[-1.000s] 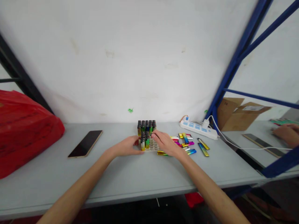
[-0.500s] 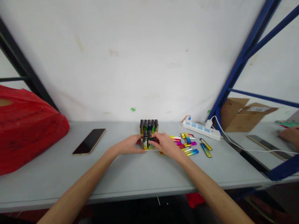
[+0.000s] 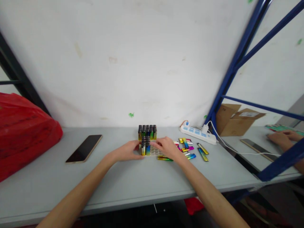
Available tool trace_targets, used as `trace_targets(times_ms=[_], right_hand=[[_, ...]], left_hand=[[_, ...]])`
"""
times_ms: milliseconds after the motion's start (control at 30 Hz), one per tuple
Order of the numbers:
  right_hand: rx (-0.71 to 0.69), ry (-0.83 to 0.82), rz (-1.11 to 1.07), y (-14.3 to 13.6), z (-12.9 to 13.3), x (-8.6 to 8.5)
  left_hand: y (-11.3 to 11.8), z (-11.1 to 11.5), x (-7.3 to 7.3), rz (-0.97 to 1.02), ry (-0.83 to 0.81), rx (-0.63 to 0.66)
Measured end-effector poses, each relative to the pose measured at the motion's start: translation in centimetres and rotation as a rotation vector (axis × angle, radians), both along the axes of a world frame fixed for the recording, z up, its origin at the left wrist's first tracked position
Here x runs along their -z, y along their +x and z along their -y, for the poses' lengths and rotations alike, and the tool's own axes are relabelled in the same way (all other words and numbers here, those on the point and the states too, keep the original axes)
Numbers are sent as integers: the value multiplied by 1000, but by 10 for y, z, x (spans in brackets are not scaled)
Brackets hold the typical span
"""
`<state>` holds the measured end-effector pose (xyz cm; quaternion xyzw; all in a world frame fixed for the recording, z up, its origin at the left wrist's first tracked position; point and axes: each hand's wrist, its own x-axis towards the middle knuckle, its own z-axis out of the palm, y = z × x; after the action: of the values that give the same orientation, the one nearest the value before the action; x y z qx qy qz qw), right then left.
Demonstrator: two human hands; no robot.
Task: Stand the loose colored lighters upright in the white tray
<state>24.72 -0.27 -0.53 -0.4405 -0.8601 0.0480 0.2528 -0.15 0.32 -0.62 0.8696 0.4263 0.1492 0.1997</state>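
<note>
Black-topped lighters (image 3: 145,146) stand upright in a pale tray with round holes (image 3: 155,151), in a block at the back and a narrower group at the front left. My left hand (image 3: 128,150) curls round the tray's left side, thumb at the front corner and fingers behind, against the front lighters. Over the tray's right part hovers my right hand (image 3: 167,147), its thumb and fingers apart with no lighter visible between them. Loose shiny lighters (image 3: 185,148) lie to the right, partly hidden by that hand. One yellow-green lighter (image 3: 165,158) lies before the tray.
A phone (image 3: 84,148) lies at the left beside a red plastic bag (image 3: 26,133). At the back right are a white power strip (image 3: 198,134) and its cable. Beyond the blue frame (image 3: 228,76) stand a cardboard box (image 3: 235,122) and another person's hands (image 3: 282,138).
My right hand has moved off the front lighters, a little to the right. A blue-yellow lighter now shows upright in the front row. The camera view has shifted slightly.
</note>
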Motion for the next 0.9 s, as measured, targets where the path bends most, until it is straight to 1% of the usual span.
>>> trace_targets(times_ms=[100, 200, 300, 400, 500, 600, 767, 833, 900], right_hand=[[163, 58, -20, 27, -14, -3], [282, 37, -9, 61, -31, 0], [335, -5, 37, 93, -43, 5], [281, -90, 86, 112, -48, 11], [183, -186, 120, 116, -50, 14], [171, -237, 120, 114, -52, 16], [234, -194, 140, 107, -47, 14], [213, -187, 132, 103, -44, 11], [157, -168, 63, 98, -42, 8]], left_hand=[[2, 0, 0, -30, 12, -43], [5, 0, 2, -50, 12, -101], [7, -1, 3, -40, 14, -128], [9, -2, 5, -5, 9, -117], [8, -3, 4, -3, -19, -97], [5, -4, 2, -19, -59, -71], [0, -4, -2, -17, -101, -40], [-2, -4, -3, -12, -130, -29], [-3, -4, -3, -7, -150, -21]])
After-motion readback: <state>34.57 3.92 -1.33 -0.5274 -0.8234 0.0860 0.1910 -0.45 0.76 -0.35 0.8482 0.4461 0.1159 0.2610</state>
